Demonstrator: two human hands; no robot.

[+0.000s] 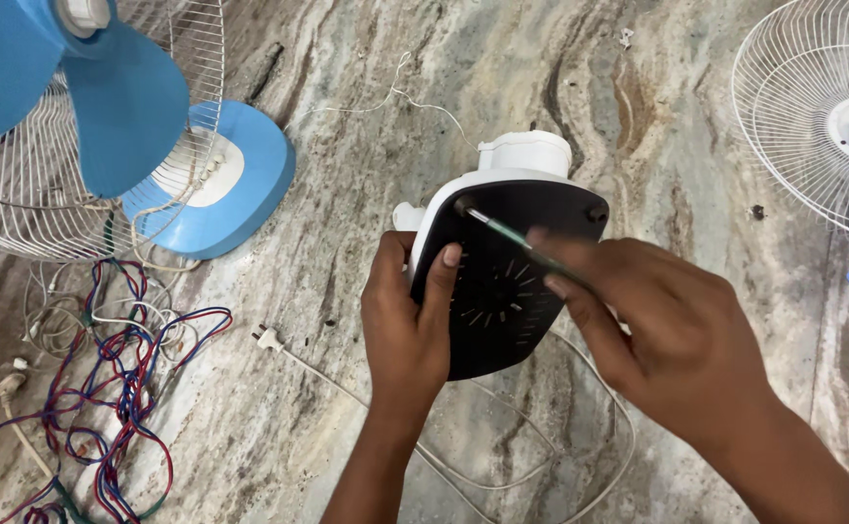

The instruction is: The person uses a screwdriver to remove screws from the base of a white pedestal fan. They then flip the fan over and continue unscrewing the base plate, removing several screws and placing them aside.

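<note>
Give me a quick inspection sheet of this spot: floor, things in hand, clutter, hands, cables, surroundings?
Surface: veined stone floor.
Job's things: white fan base, black underside up; screwdriver tip at a corner screw.
Clutter: small bits on the floor.
Grippers: left hand grips the base edge; right hand holds the screwdriver.
Cables: red-blue wire tangle; white plug cord.
Surroundings: blue fan left; white fan guard right.

Screwdriver (507,236) handle inside right hand (672,335); blue fan (75,87) and wire guard (813,107) cropped by edges.
</note>
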